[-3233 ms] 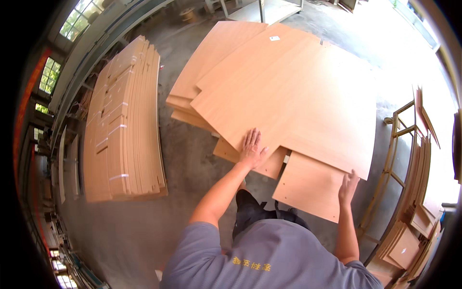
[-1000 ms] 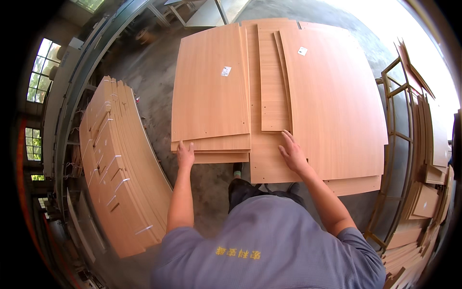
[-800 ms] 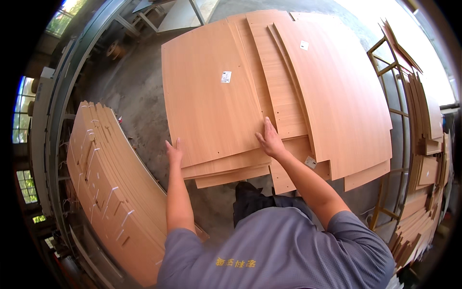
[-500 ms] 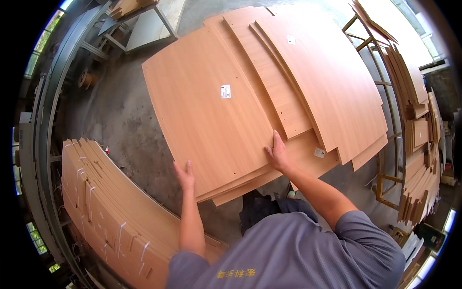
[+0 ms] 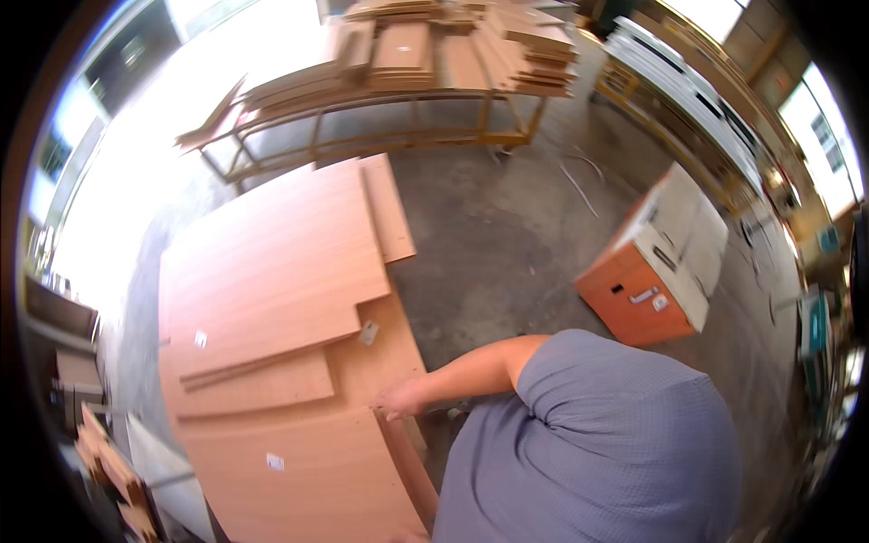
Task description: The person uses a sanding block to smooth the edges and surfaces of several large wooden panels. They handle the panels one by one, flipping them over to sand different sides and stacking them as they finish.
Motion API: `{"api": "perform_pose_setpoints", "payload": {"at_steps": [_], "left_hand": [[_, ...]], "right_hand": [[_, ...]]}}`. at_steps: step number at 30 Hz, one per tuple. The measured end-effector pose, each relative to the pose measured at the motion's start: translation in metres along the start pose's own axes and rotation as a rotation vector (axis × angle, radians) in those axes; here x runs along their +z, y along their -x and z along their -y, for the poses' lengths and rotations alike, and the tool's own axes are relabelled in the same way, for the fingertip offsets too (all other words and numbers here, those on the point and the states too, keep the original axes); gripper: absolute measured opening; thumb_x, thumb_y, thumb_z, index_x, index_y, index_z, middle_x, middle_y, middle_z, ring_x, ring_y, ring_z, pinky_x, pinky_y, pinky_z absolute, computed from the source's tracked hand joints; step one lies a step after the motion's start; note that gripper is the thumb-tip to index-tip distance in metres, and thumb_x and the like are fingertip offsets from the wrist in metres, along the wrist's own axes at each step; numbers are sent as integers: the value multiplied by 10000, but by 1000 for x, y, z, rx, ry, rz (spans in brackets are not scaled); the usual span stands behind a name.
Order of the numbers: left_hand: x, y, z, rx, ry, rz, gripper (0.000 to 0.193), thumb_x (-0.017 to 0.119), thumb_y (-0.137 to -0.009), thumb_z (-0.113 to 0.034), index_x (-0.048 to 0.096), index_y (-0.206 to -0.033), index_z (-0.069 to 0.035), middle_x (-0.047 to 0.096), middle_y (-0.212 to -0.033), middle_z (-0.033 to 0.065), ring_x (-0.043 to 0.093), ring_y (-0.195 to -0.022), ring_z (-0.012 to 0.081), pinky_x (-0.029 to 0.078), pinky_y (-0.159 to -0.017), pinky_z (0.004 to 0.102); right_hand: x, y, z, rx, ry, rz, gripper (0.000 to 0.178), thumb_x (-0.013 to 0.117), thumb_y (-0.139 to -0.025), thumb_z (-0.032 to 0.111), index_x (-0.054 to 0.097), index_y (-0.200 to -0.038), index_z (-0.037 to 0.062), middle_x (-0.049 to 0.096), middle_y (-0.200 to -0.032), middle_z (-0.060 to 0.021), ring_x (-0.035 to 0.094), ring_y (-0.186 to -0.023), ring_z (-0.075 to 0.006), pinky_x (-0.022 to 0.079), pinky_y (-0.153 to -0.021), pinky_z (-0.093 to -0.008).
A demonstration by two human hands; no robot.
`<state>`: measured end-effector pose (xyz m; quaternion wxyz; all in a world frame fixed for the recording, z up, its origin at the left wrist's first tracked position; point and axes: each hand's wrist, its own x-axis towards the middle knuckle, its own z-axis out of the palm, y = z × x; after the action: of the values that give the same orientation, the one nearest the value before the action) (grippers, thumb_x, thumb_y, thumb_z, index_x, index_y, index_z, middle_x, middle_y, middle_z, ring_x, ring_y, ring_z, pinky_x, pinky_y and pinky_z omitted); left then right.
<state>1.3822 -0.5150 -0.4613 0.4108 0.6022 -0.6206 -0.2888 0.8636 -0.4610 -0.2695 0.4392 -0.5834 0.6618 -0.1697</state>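
Two hands (image 5: pixel 398 400) at one labelled panel (image 5: pixel 299 475)

Strong daylight is admitted from the upper left; the floor there (image 5: pixel 122 240) is blown out to white, detail lost. Large upper panel (image 5: pixel 272 267) is washed pale by glare on its far side. Window (image 5: pixel 822 127) at right is also overexposed. Mid-frame floor is left dimmer, grey. Slight motion blur is noted overall: label (image 5: pixel 274 462) is smeared, right hand (image 5: pixel 401 398) softened. Straight edges are bent by the fisheye, rack (image 5: pixel 380 140) included. Corners are blacked out; background at right rim is rendered soft, cluttered detail unclear.
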Motion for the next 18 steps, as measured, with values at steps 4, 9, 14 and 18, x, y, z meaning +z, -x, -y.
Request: {"api": "perform_pose_setpoints", "payload": {"at_steps": [4, 9, 14, 18], "left_hand": [[138, 15, -148, -10, -198, 518, 495, 473, -1053, -263, 346, -1468, -24, 562, -1332, 224, 645, -1107, 351, 585, -885, 496], [233, 78, -238, -56, -384, 1072, 462, 504, -1034, -260, 431, -1413, -7, 611, -1273, 213, 664, -1080, 319, 571, -892, 458], [263, 119, -312, -91, -717, 1330, 436, 535, -1014, -256, 515, -1359, 9, 660, -1213, 202, 683, -1053, 287, 557, -899, 419], [270, 141, -375, 40, -825, 1411, 421, 560, -998, -254, 583, -1315, 23, 699, -1166, 193, 698, -1032, 262, 546, -904, 389]], "right_hand": [[0, 155, -103, 225, -129, -231, 538, 545, -980, 400, 514, -1352, 12, 579, -1315, -205, 560, -1212, -385, 472, -1002, -481], [43, 405, -238, 789, -335, -798, 475, 554, -972, 378, 570, -1302, 36, 586, -1299, -173, 565, -1202, -378, 473, -1005, -457], [47, 628, -358, 1517, -219, -1507, 407, 596, -922, 208, 541, -1298, 63, 549, -1253, -199, 574, -1146, -403, 491, -963, -482], [74, 757, -501, 2095, -1614, -2076, 1070, 612, -886, 636, 64, -1577, 30, 470, -1427, -325, 542, -1252, -447, 436, -1009, -608]]}}
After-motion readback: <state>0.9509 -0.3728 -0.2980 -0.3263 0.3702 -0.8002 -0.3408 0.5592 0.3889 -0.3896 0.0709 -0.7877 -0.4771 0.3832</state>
